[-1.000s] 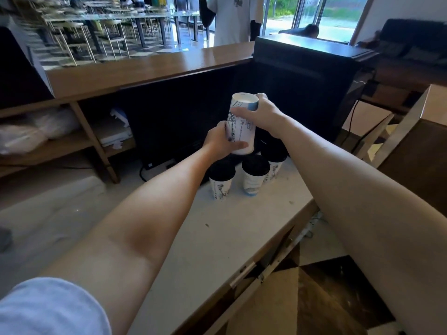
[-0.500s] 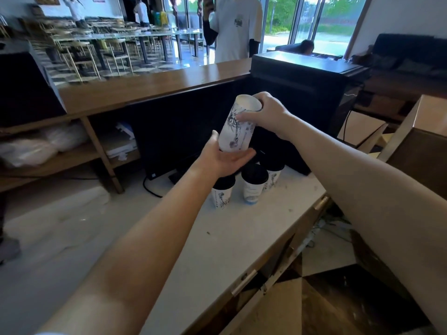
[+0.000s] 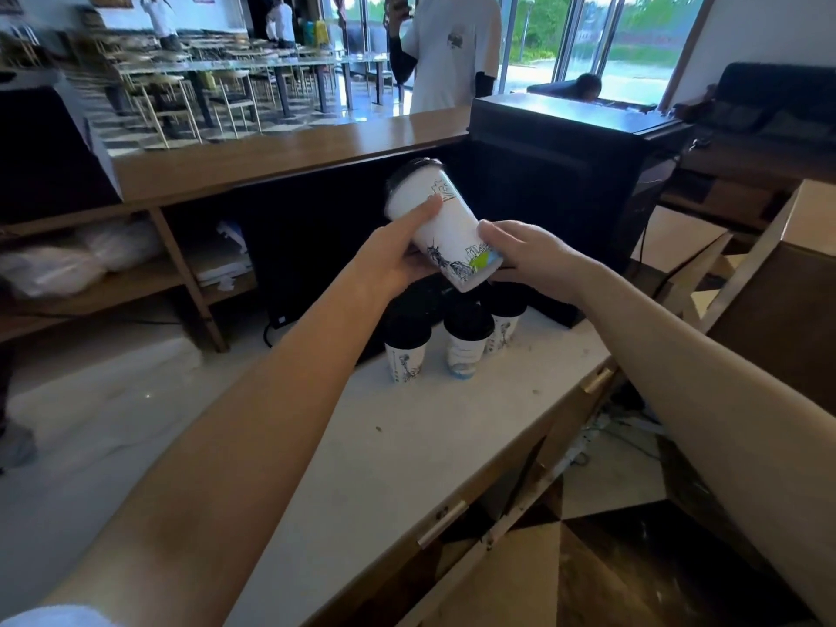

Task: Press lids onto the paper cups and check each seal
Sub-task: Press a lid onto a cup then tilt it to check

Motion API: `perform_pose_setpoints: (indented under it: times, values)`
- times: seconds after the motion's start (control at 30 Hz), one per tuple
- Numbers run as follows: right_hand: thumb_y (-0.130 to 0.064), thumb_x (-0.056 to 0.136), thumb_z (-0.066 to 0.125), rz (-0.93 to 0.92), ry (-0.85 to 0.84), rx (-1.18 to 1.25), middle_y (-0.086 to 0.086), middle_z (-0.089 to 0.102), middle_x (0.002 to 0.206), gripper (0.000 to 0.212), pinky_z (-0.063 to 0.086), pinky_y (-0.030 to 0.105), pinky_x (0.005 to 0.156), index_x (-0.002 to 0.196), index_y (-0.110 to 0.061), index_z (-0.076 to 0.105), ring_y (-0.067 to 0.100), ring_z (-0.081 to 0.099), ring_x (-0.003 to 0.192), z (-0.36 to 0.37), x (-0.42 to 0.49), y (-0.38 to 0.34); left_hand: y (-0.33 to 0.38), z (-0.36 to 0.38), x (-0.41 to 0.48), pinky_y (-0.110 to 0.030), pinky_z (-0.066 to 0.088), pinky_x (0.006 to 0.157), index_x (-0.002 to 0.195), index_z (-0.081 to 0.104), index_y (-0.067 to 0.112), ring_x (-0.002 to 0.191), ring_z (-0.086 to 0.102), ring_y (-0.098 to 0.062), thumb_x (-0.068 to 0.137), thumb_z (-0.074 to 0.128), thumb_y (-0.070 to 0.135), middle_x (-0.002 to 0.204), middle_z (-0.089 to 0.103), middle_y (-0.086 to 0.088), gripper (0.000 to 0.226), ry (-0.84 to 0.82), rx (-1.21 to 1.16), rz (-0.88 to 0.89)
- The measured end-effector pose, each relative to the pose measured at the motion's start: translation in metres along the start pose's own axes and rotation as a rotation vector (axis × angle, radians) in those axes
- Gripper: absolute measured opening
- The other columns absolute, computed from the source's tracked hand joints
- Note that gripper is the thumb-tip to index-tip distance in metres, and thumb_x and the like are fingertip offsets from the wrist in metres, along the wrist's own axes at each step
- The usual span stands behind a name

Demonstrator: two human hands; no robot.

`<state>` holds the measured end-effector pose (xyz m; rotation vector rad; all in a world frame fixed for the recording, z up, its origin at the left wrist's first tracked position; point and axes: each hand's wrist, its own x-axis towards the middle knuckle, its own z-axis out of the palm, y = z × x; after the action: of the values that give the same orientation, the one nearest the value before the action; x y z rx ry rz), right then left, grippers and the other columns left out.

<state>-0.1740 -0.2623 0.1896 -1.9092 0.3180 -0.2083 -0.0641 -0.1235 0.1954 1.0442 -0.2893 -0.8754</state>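
I hold a white printed paper cup [image 3: 445,230] in the air, tilted with its black lid [image 3: 409,172] up and to the left. My left hand [image 3: 398,253] grips its side near the lid, thumb across the wall. My right hand [image 3: 527,255] holds the cup's base end. Below them, three more lidded cups stand together on the white counter [image 3: 407,445]: one at the left [image 3: 405,343], one in the middle [image 3: 466,341], one at the right [image 3: 504,319], partly hidden behind the held cup.
A black machine [image 3: 565,174] stands behind the cups. A raised wooden bar top [image 3: 271,160] runs across the back, with shelves below at left. A person in a white shirt [image 3: 448,47] stands beyond it. A wooden box [image 3: 778,300] is at right.
The cup was upside down, base up, held upright. It has been turned over between my hands; its lid now points up and left, and my right hand has shifted to the base.
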Motion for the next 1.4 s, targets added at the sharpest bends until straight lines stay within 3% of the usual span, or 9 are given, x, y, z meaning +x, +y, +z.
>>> perform_pose_setpoints:
  times: [0.13, 0.33, 0.47, 0.73, 0.8, 0.93, 1.1, 1.23, 1.4]
  values:
    - [-0.024, 0.092, 0.055, -0.039, -0.067, 0.088, 0.008, 0.066, 0.113, 0.027, 0.055, 0.032, 0.088, 0.117, -0.014, 0.056, 0.019, 0.066, 0.100, 0.000, 0.014, -0.006, 0.014, -0.007, 0.001, -0.027, 0.058, 0.061, 0.100, 0.060, 0.005, 0.081, 0.070, -0.019, 0.086, 0.063, 0.015, 0.082, 0.074, -0.004, 0.017, -0.050, 0.169, 0.174]
    - [-0.007, 0.081, 0.069, -0.152, -0.054, 0.017, 0.007, 0.062, 0.112, 0.045, 0.054, 0.022, 0.076, 0.122, -0.011, 0.050, 0.017, 0.063, 0.100, 0.024, 0.046, -0.018, 0.045, -0.039, 0.015, -0.027, 0.055, 0.080, 0.110, 0.058, 0.012, 0.099, 0.068, -0.016, 0.074, 0.066, -0.002, 0.101, 0.072, 0.001, 0.039, -0.210, 0.442, 0.355]
    - [-0.008, 0.077, 0.072, -0.166, -0.017, 0.037, 0.012, 0.058, 0.121, 0.056, 0.052, 0.033, 0.092, 0.126, -0.011, 0.045, 0.024, 0.059, 0.112, 0.053, 0.077, -0.012, 0.065, -0.070, 0.018, -0.025, 0.055, 0.083, 0.122, 0.052, 0.011, 0.105, 0.065, -0.015, 0.075, 0.067, -0.005, 0.114, 0.065, -0.003, 0.052, -0.179, 0.578, 0.329]
    - [-0.013, 0.069, 0.078, -0.109, -0.104, -0.025, 0.008, 0.062, 0.120, 0.060, 0.052, 0.041, 0.094, 0.121, -0.013, 0.046, 0.020, 0.061, 0.109, 0.158, 0.140, 0.026, 0.061, -0.174, 0.019, -0.021, 0.053, 0.087, 0.128, 0.047, 0.020, 0.106, 0.058, -0.006, 0.069, 0.078, 0.003, 0.116, 0.061, 0.005, 0.069, 0.017, 0.862, 0.231]
    - [-0.014, 0.068, 0.079, -0.074, -0.115, -0.025, 0.005, 0.062, 0.120, 0.060, 0.052, 0.041, 0.094, 0.120, -0.016, 0.047, 0.019, 0.061, 0.110, 0.185, 0.149, 0.049, 0.043, -0.205, 0.019, -0.018, 0.054, 0.085, 0.124, 0.046, 0.020, 0.101, 0.059, 0.000, 0.069, 0.077, 0.001, 0.112, 0.062, 0.010, 0.065, 0.052, 0.849, 0.185]
    - [-0.005, 0.073, 0.075, 0.001, -0.189, 0.046, 0.007, 0.058, 0.127, 0.068, 0.053, 0.017, 0.083, 0.131, -0.010, 0.041, 0.017, 0.058, 0.110, 0.236, 0.154, 0.101, -0.005, -0.261, 0.019, -0.028, 0.051, 0.091, 0.135, 0.040, 0.021, 0.109, 0.056, -0.006, 0.065, 0.081, 0.007, 0.124, 0.056, 0.008, 0.082, 0.167, 0.826, 0.110]
    - [0.002, 0.075, 0.072, 0.058, -0.255, 0.088, 0.012, 0.056, 0.126, 0.072, 0.051, 0.023, 0.090, 0.136, -0.006, 0.035, 0.014, 0.054, 0.107, 0.283, 0.156, 0.155, -0.059, -0.312, 0.012, -0.029, 0.050, 0.095, 0.139, 0.035, 0.022, 0.121, 0.050, -0.012, 0.067, 0.081, 0.008, 0.134, 0.051, 0.006, 0.087, 0.272, 0.792, 0.066]
    - [0.001, 0.075, 0.072, 0.077, -0.282, 0.086, 0.004, 0.055, 0.120, 0.070, 0.049, 0.027, 0.095, 0.135, -0.006, 0.036, 0.016, 0.054, 0.110, 0.301, 0.157, 0.178, -0.080, -0.328, 0.010, -0.007, 0.045, 0.082, 0.143, 0.028, 0.025, 0.118, 0.045, -0.003, 0.071, 0.078, 0.007, 0.129, 0.045, 0.014, 0.090, 0.311, 0.771, 0.057]
    - [0.000, 0.075, 0.072, 0.080, -0.285, 0.101, 0.009, 0.052, 0.132, 0.074, 0.048, 0.031, 0.096, 0.138, -0.009, 0.034, 0.019, 0.053, 0.116, 0.310, 0.155, 0.190, -0.097, -0.344, 0.008, -0.021, 0.041, 0.100, 0.145, 0.025, 0.023, 0.127, 0.041, -0.007, 0.073, 0.076, 0.007, 0.140, 0.041, 0.010, 0.091, 0.304, 0.765, 0.007]
